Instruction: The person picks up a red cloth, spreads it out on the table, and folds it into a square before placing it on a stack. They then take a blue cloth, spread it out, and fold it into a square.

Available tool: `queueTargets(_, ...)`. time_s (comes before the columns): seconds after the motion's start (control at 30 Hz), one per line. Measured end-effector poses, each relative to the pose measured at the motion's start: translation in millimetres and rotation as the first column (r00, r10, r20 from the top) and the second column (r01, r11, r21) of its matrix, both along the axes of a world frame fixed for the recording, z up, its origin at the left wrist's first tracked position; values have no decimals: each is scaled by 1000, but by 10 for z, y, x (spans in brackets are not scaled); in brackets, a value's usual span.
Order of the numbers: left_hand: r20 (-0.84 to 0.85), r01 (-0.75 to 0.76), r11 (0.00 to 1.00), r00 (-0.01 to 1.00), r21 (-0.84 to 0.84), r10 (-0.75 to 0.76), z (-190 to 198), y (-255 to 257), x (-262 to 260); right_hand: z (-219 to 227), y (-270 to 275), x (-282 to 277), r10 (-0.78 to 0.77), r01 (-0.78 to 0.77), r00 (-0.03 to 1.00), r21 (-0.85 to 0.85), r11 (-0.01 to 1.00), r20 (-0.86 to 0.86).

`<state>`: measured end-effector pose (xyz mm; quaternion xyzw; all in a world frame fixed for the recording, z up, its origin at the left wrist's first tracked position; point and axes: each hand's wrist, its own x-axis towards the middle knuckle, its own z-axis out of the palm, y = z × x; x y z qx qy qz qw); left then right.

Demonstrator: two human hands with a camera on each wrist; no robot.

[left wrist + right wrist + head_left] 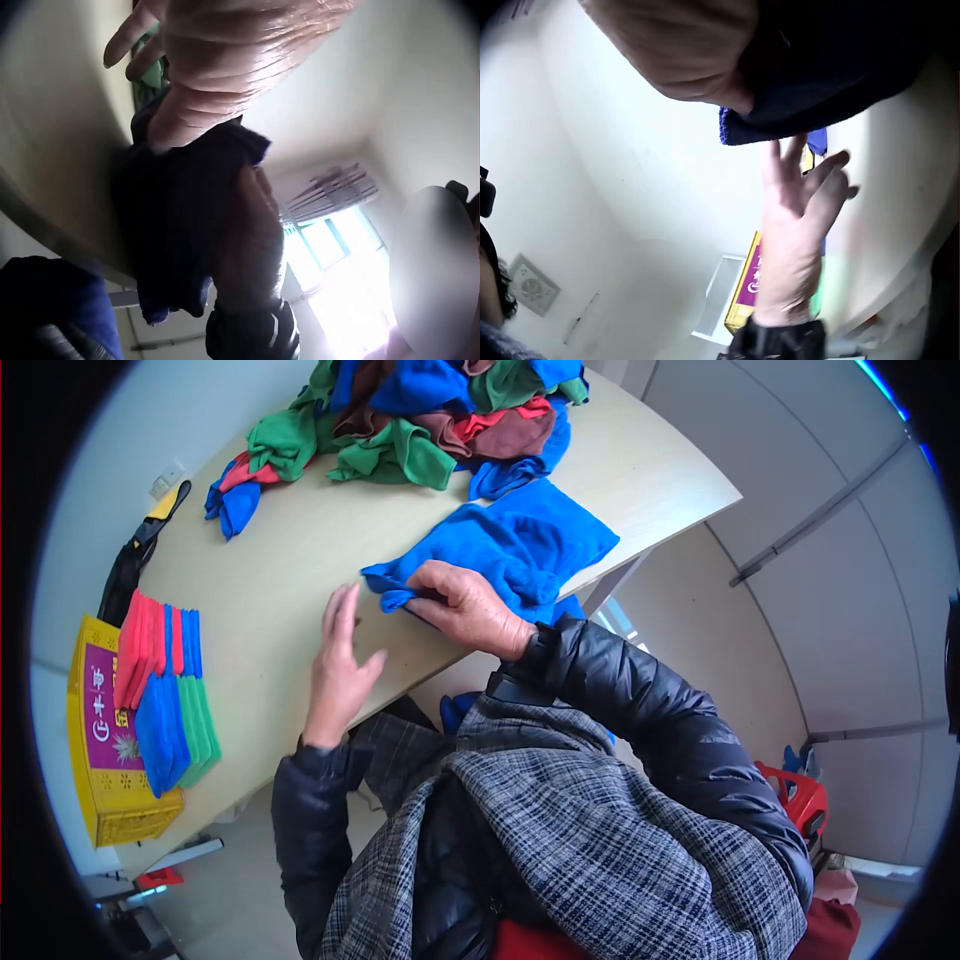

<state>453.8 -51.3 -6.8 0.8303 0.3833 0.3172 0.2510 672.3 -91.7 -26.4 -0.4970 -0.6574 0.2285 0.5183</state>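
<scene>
**A:** Where is the cloth, and which hand has it?

**B:** Bright blue terry cloth (520, 545), spread flat near the edge of the pale wooden surface (270, 600), long axis running away from the body toward the far right. Near corner bunched and pinched under the curled fingers of the right hand (465, 608). Rest of the cloth lying beyond that grip, up and to the right.

**A:** And the left hand?

**B:** Left hand (338, 660) just beside the pinched corner, to its left, fingers straight and spread, holding nothing. Whether resting on the surface or raised slightly, hard to tell. Closer to the free corner than to anything else.

**A:** Any containers?

**B:** Yellow plastic crate (105, 760) off the left end, below surface level; contents hidden. Above it, on the surface, a row of folded cloths (165, 680) in red, blue and green. At the far end, a loose heap of unfolded cloths (420, 420) in green, blue, brown and red.
</scene>
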Motion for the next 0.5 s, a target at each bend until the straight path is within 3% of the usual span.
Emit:
queueTargets(0.07, 174, 44, 990, 985, -131, -21, -158, 178, 83, 161, 18, -150, 78, -79, 996, -41, 996, -38)
queueTargets(0.17, 132, 71, 968, 990, -241, -40, -288, 628, -54, 330, 192, -265, 278, -326, 897, -91, 941, -345)
queueTargets(0.33, 244, -97, 994, 964, -60, 108, 150, 938, -344, 417, 624, 86, 262, -305, 910, -90, 948, -321)
queueTargets(0.4, 287, -173, 985, 943, -12, 169, 223, 1034, -513, 351, 627, 346, 85, -87, 996, -161, 983, -19)
queueTargets(0.43, 337, -171, 983, 924, -64, 183, 237, 1074, -626, 248, 576, 451, -1, 21, 963, -73, 997, 269)
queueTargets(0.47, 385, -168, 979, 901, -117, 201, 246, 1104, -749, 97, 515, 543, -109, 99, 845, 46, 994, 523)
queueTargets(0.5, 429, -164, 972, 876, -167, 221, 253, 1122, -843, -129, 450, 644, -118, 115, 757, 47, 992, 642)
